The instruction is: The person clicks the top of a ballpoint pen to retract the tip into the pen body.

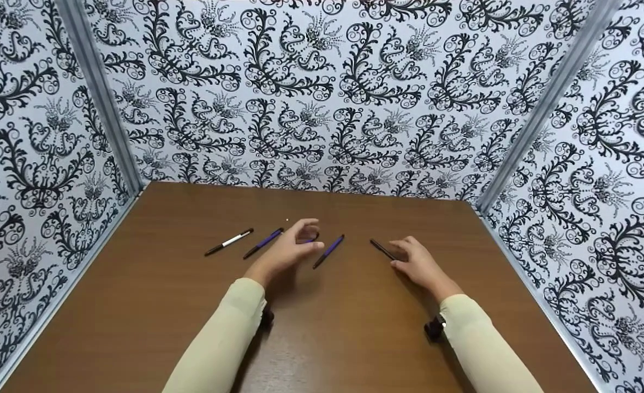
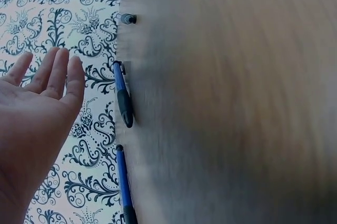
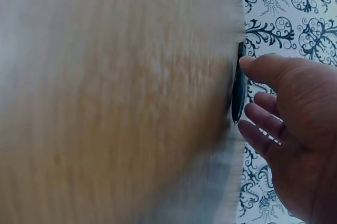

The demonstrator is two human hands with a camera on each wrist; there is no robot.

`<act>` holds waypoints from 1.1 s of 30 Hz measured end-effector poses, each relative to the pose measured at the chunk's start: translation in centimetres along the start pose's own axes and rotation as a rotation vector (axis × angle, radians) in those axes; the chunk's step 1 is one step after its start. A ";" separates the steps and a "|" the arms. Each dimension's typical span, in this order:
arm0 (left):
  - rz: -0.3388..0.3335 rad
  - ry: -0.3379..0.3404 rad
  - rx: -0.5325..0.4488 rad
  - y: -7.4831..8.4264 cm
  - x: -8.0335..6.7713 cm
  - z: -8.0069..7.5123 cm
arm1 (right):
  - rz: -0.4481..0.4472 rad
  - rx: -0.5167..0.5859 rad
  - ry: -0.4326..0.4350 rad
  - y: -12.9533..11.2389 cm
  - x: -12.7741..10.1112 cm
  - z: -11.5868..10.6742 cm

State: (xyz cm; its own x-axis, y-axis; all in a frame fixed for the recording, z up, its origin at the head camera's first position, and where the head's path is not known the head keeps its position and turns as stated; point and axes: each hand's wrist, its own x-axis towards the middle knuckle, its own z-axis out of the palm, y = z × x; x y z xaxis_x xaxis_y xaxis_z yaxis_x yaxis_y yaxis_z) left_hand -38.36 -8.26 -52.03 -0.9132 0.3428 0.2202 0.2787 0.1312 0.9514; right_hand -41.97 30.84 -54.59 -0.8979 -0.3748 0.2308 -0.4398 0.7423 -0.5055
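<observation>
My left hand (image 1: pixel 289 252) hovers over the table among the pens, fingers apart and gripping nothing. Part of one blue pen (image 1: pixel 311 239) shows behind its fingers. Another blue pen (image 1: pixel 329 251) lies just to its right, a third blue pen (image 1: pixel 263 243) to its left. In the left wrist view two blue pens with dark grips (image 2: pixel 122 95) lie beyond the spread fingers (image 2: pixel 59 74). My right hand (image 1: pixel 417 265) is at the near end of a black pen (image 1: pixel 382 249) on the table. In the right wrist view its thumb and fingertips stand apart along the black pen (image 3: pixel 238 87).
A white pen with black ends (image 1: pixel 229 242) lies farthest left on the brown table (image 1: pixel 322 338). Patterned panels (image 1: pixel 300 98) enclose the table at the back and both sides, joined by grey corner posts (image 1: pixel 101 93). A tiny white speck (image 1: pixel 287 220) lies farther back.
</observation>
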 end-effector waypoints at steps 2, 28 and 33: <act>0.002 -0.006 0.000 0.0 0.0 0.0 | 0.000 0.014 -0.008 0.2 0.0 0.0; 0.015 -0.023 -0.029 -0.3 0.1 -0.4 | -0.002 -0.005 -0.010 0.7 -0.3 0.0; 0.005 -0.029 -0.036 -0.3 0.1 -0.5 | -0.008 -0.014 -0.006 0.6 -0.2 -0.1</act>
State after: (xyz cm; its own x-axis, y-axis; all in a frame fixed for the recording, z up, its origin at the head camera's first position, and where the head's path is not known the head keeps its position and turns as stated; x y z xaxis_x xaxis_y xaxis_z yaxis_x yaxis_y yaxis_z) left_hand -38.62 -8.70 -52.16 -0.9026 0.3703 0.2196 0.2723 0.0958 0.9574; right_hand -42.03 31.38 -54.89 -0.8943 -0.3839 0.2299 -0.4471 0.7468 -0.4924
